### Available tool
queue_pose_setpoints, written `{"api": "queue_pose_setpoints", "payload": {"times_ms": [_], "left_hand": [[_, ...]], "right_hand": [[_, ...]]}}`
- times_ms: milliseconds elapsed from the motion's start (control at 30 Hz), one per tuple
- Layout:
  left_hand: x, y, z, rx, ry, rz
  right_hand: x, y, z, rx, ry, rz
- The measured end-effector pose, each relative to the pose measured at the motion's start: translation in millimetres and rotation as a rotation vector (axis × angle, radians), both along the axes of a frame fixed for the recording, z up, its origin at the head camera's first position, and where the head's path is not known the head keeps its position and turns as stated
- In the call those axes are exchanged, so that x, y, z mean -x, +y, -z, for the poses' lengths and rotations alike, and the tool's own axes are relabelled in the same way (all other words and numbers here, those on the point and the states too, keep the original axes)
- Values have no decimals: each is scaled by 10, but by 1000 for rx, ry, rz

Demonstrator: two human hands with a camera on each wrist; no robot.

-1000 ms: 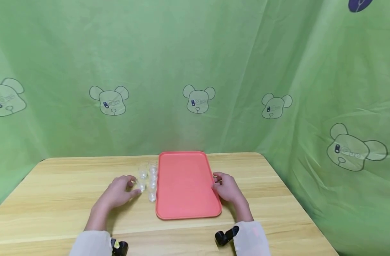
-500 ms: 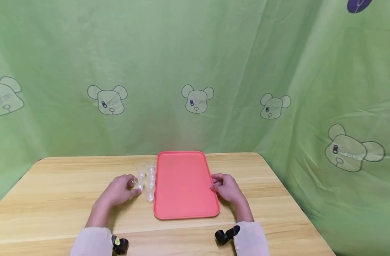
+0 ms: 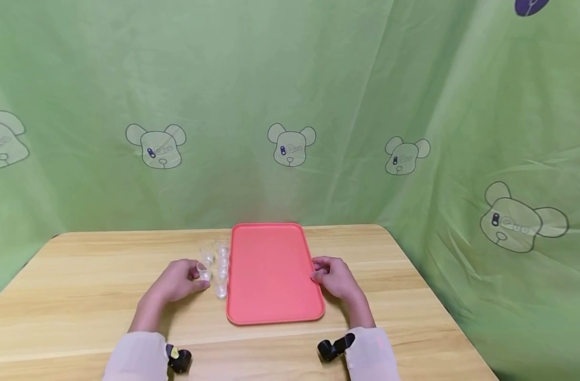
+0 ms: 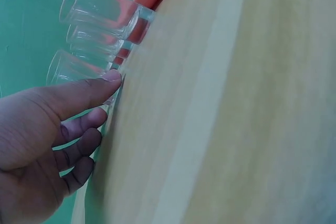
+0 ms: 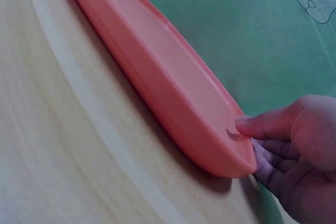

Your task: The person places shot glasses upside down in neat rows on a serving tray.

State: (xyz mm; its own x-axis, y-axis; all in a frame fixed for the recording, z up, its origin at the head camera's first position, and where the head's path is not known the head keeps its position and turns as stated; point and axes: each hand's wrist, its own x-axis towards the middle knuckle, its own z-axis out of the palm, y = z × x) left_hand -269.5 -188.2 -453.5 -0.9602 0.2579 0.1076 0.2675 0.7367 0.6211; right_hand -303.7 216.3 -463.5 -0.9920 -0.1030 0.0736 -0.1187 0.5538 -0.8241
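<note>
A small clear shot glass [image 3: 204,272] stands between the thumb and fingers of my left hand [image 3: 178,281]. In the left wrist view, the thumb lies against this held glass [image 4: 71,71] near its base, and the other fingers are curled; their contact behind it is partly hidden. Beside it, several more shot glasses [image 3: 221,289] stand upright along the left edge of a red tray [image 3: 275,275]. My right hand [image 3: 336,277] grips the tray's right edge. The right wrist view has its thumb over the rim of the tray [image 5: 173,72] and its fingers on the outside.
All of it is on a light wooden table [image 3: 94,275]. A green curtain [image 3: 223,95] with bear-head drawings hangs behind the table and along its right side. A black wrist device [image 3: 179,360] sits at the left sleeve, another device [image 3: 335,347] at the right.
My left hand has moved slightly right onto the nearest shot glass, its thumb and fingers closing around it. My right hand keeps its hold on the tray. The head view has shifted a little.
</note>
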Motion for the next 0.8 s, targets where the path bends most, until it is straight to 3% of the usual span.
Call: {"api": "queue_pose_setpoints", "payload": {"times_ms": [300,533,800], "left_hand": [[-10,-3,-11,8,14,1],[-36,-35,-157,-17,-26,-27],[6,-58,-368,-10,89,23]], "right_hand": [[-9,-1,2,0,-11,9],[4,-3,14,12,-39,24],[-1,9,18,23,-26,21]]}}
